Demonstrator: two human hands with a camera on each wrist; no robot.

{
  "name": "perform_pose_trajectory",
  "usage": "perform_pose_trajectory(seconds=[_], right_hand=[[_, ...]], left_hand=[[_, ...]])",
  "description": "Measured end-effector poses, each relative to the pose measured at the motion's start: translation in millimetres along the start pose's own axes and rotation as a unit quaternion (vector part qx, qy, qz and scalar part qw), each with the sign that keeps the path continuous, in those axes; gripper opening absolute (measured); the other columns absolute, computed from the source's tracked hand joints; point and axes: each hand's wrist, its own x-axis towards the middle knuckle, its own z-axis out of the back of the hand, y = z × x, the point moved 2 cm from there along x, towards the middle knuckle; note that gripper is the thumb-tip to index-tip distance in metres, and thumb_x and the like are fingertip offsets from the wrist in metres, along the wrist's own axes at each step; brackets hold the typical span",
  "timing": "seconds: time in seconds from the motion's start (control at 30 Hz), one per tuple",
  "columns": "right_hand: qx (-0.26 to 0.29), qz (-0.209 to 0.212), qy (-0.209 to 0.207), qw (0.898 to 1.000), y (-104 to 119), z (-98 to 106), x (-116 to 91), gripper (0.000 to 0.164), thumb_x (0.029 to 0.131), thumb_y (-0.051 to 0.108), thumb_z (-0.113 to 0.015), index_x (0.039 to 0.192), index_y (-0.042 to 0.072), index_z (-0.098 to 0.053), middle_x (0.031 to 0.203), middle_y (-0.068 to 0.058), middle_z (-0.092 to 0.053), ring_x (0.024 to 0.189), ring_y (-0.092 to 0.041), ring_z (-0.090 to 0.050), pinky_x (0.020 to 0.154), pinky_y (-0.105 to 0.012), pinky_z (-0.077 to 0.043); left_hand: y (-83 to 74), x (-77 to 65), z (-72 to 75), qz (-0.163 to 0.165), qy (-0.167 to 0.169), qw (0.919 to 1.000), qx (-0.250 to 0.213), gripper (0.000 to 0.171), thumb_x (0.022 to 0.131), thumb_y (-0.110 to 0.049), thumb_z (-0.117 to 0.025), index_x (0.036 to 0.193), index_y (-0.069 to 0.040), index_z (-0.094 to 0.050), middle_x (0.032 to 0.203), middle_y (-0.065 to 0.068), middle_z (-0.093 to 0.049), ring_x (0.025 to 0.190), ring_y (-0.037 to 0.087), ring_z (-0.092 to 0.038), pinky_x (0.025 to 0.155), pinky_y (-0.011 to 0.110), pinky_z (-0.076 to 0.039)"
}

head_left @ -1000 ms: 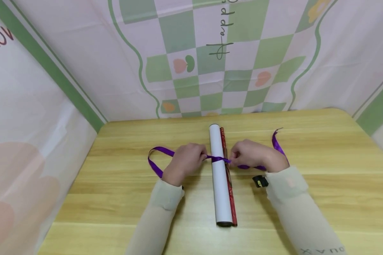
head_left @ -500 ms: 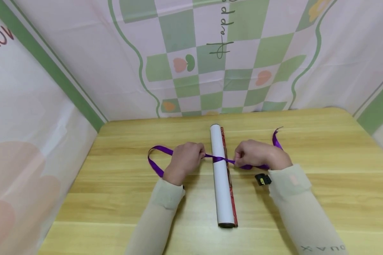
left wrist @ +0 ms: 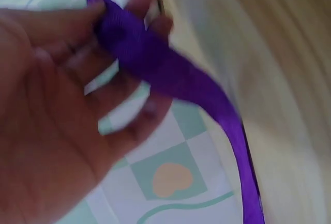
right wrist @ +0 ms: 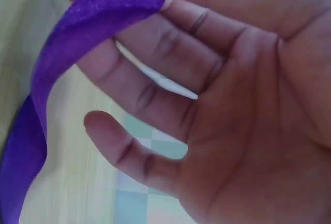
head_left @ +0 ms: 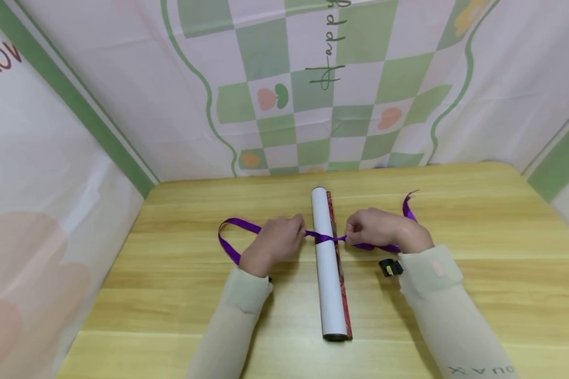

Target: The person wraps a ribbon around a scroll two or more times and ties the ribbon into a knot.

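Observation:
A white roll (head_left: 329, 284) with dark end caps lies lengthwise on the table, a thin red patterned strip (head_left: 345, 305) showing along its right side. Round the roll's middle goes a purple ribbon (head_left: 323, 239), crossed on top. To the left of the roll, my left hand (head_left: 277, 242) pinches one length of it between thumb and fingers; the tail (left wrist: 170, 74) runs over the fingers in the left wrist view. On the other side my right hand (head_left: 384, 230) pinches the opposite length, whose tail (right wrist: 67, 48) hangs down in the right wrist view.
The wooden table (head_left: 161, 295) meets a patterned cloth backdrop (head_left: 313, 126) at its far edge. The ribbon's left tail loops on the tabletop, and its right tail lies behind the right wrist. A small black device (head_left: 391, 267) sits at the right cuff.
The right hand has drawn slightly to the right, and the ribbon's crossing looks narrower and tighter on the roll. Both hands keep their pinch; the left has barely moved.

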Motion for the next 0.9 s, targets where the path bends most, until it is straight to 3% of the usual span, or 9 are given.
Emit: perform_pose_trajectory(seconds=[0.17,0.27,0.43,0.63,0.73,0.9], right_hand=[[0.006,-0.004,0.009,1.0,1.6,1.4,1.7,0.011,0.101,0.019,-0.069,0.101,0.009,-0.074,0.09,0.0,-0.074,0.08,-0.013,-0.059,0.074,-0.029,-0.048],[-0.006,-0.01,0.009,1.0,1.2,3.5,-0.4,0.015,0.101,0.02,-0.069,0.098,0.008,-0.076,0.081,0.002,-0.068,0.074,-0.013,-0.056,0.069,-0.029,-0.046],[-0.006,-0.015,0.013,1.0,-3.9,8.0,-9.0,0.032,0.104,0.025,-0.066,0.077,0.008,-0.068,0.061,0.006,-0.05,0.058,-0.011,-0.043,0.06,-0.028,-0.04],[0.063,0.005,0.036,0.997,-1.8,12.8,-17.1,0.032,0.107,0.026,-0.06,0.085,0.006,-0.073,0.063,0.004,-0.051,0.055,-0.009,-0.04,0.058,-0.026,-0.04],[0.098,0.038,0.045,0.993,2.0,14.7,-18.7,0.034,0.109,0.027,-0.057,0.086,0.006,-0.071,0.068,0.002,-0.053,0.056,-0.007,-0.041,0.058,-0.025,-0.041],[0.14,0.091,0.046,0.985,4.4,17.0,-20.9,0.034,0.111,0.026,-0.055,0.085,0.009,-0.069,0.071,-0.003,-0.055,0.059,-0.009,-0.045,0.058,-0.026,-0.042]], left_hand=[[6.2,-5.3,5.9,0.001,0.064,0.991,-0.118,0.025,0.112,-0.021,-0.049,0.121,-0.006,-0.066,0.086,0.002,-0.065,0.073,0.013,-0.057,0.072,0.028,-0.05],[8.9,-10.7,13.4,0.005,0.079,0.9877,-0.135,0.027,0.111,-0.023,-0.053,0.111,-0.004,-0.071,0.079,-0.001,-0.06,0.07,0.011,-0.052,0.069,0.026,-0.045],[12.2,-18.6,27.3,0.005,0.095,0.9824,-0.161,0.031,0.11,-0.026,-0.056,0.099,-0.003,-0.073,0.076,0.0,-0.062,0.066,0.011,-0.048,0.066,0.025,-0.041],[13.7,-24.4,38.5,-0.022,0.111,0.9737,-0.198,0.032,0.11,-0.03,-0.056,0.1,-0.006,-0.076,0.081,0.0,-0.068,0.064,0.011,-0.045,0.062,0.024,-0.039],[13.1,-28.0,42.9,-0.044,0.116,0.9662,-0.226,0.033,0.11,-0.031,-0.056,0.096,-0.007,-0.075,0.078,-0.001,-0.066,0.062,0.01,-0.041,0.061,0.024,-0.036],[11.3,-34.7,50.1,-0.075,0.12,0.9427,-0.302,0.03,0.11,-0.025,-0.055,0.092,-0.008,-0.072,0.079,0.002,-0.065,0.068,0.017,-0.05,0.064,0.023,-0.04]])
